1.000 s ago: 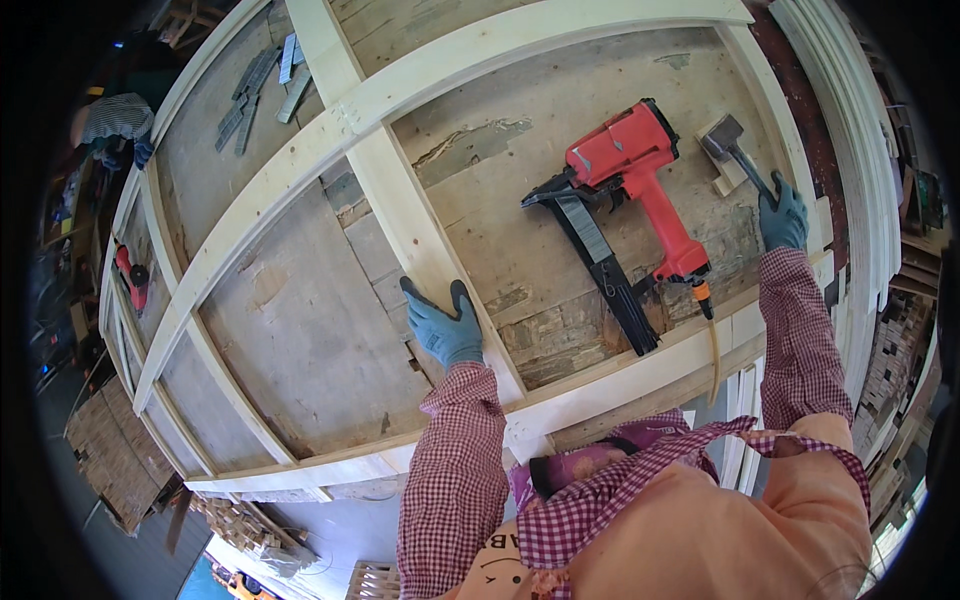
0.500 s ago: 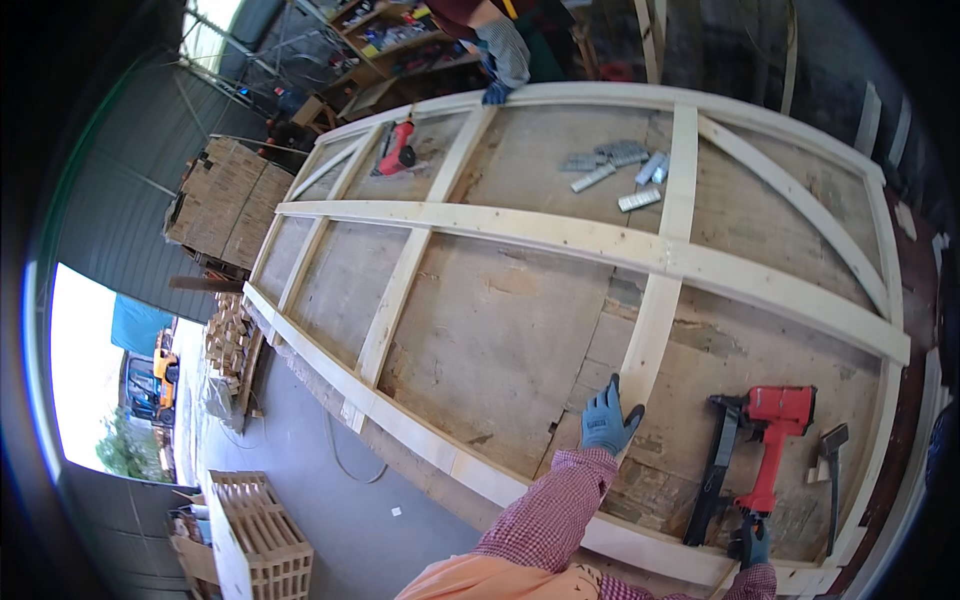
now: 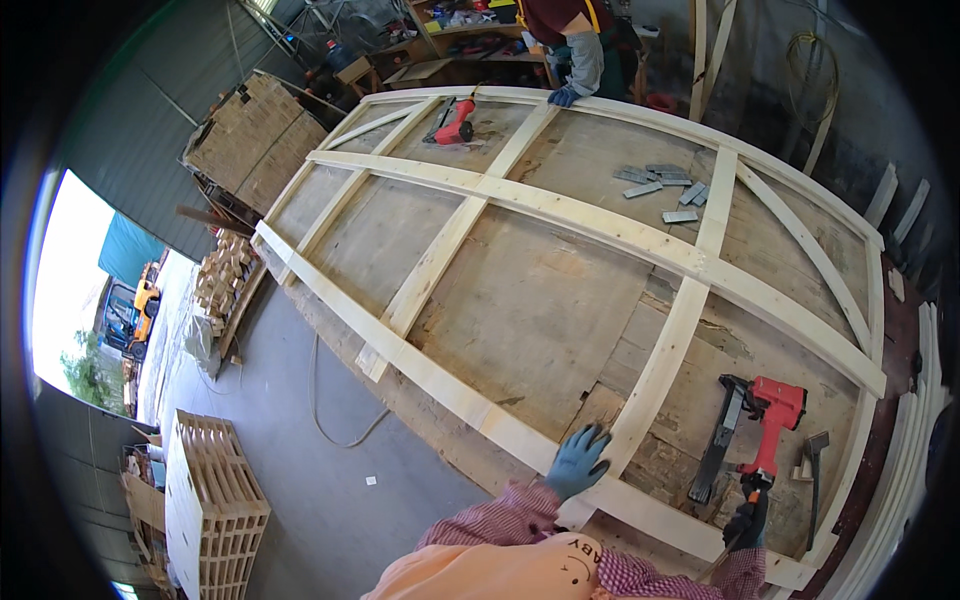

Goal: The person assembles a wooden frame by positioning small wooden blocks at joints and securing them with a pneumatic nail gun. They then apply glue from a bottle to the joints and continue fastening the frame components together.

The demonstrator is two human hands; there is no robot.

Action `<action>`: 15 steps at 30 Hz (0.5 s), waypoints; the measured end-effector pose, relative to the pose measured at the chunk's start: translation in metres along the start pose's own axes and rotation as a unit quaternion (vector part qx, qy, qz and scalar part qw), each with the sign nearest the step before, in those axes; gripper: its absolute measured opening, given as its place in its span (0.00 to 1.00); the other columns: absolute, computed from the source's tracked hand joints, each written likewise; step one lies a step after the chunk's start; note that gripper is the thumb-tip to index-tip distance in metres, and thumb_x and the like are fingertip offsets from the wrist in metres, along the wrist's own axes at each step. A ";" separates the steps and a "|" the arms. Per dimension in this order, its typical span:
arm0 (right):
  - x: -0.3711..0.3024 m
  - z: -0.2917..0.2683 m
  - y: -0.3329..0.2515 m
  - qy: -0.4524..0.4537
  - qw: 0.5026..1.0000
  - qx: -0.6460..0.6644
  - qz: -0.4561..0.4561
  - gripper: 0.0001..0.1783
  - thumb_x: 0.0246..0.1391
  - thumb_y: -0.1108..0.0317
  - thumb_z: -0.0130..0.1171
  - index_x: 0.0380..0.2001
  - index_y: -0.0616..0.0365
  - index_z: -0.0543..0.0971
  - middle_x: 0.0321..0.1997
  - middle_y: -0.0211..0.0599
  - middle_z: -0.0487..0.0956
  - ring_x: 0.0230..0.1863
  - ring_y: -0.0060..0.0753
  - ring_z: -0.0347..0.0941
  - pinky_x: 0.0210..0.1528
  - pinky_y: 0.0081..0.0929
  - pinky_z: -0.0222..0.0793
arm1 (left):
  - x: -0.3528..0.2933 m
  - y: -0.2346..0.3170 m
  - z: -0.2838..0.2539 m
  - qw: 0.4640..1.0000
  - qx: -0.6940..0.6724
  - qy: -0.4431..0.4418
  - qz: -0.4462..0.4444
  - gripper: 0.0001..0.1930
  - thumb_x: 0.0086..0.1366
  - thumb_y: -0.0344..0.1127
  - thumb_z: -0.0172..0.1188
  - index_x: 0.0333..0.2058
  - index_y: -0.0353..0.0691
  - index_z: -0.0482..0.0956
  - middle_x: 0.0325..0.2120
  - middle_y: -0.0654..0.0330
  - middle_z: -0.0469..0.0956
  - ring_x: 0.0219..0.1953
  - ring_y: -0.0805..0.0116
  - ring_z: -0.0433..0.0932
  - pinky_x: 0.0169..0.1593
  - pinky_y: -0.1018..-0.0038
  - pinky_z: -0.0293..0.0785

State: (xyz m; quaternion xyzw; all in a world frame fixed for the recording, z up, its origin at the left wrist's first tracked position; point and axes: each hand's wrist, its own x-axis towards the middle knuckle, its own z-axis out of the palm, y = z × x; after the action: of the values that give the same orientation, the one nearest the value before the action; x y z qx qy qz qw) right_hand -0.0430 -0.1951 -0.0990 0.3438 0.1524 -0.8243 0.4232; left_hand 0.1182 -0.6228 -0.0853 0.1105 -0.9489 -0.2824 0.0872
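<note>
My left hand (image 3: 578, 462), in a blue-grey glove, lies with fingers spread on the near rail (image 3: 500, 427) of a pale timber frame, beside its joint with a cross piece (image 3: 655, 385). My right hand (image 3: 745, 524), in a dark glove, is closed round the air hose end just below the handle of a red nail gun (image 3: 770, 430). The gun lies on the boards inside the frame, its long black magazine (image 3: 716, 455) to the left. To its right lies a hammer (image 3: 815, 480) with a dark handle.
Strips of metal fasteners (image 3: 680, 215) lie in a far bay. Another red nail gun (image 3: 456, 128) lies at the far left. Across the frame, a co-worker's gloved hand (image 3: 563, 96) rests on the far rail. A slatted crate (image 3: 215, 500) and a hose (image 3: 345, 443) are on the floor.
My left hand has moved from the cross piece toward me and left, onto the near rail. My right hand stays by the gun's handle base. The view has shifted.
</note>
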 end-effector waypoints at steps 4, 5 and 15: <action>0.010 0.023 0.027 -0.231 0.971 0.055 0.011 0.24 0.61 0.42 0.38 0.19 0.48 0.61 0.16 0.22 0.56 0.14 0.19 0.51 0.25 0.26 0.53 | -0.076 0.001 -0.035 0.992 0.092 -0.085 -0.033 0.37 0.54 0.49 0.58 0.61 0.46 0.55 0.60 0.44 0.53 0.62 0.44 0.50 0.63 0.51 0.45; 0.018 0.020 0.030 -0.269 0.961 0.058 0.014 0.24 0.61 0.43 0.37 0.20 0.48 0.61 0.16 0.22 0.57 0.14 0.19 0.51 0.25 0.26 0.52 | -0.084 -0.003 -0.039 0.988 0.089 -0.124 -0.026 0.41 0.54 0.51 0.57 0.63 0.48 0.49 0.61 0.42 0.48 0.64 0.43 0.46 0.64 0.50 0.39; 0.066 0.029 0.060 -0.333 0.941 0.045 0.022 0.30 0.58 0.40 0.39 0.09 0.43 0.51 0.06 0.19 0.49 0.09 0.19 0.43 0.20 0.25 0.46 | -0.071 -0.030 -0.030 0.948 0.136 -0.276 -0.086 0.53 0.48 0.60 0.60 0.65 0.49 0.38 0.64 0.41 0.32 0.66 0.40 0.31 0.64 0.47 0.26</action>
State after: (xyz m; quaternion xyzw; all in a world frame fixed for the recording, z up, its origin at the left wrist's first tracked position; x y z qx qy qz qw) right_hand -0.0346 -0.2861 -0.1218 0.0714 -0.0423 -0.8883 0.4518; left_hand 0.1981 -0.6442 -0.0848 0.1202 -0.9523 -0.1764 -0.2183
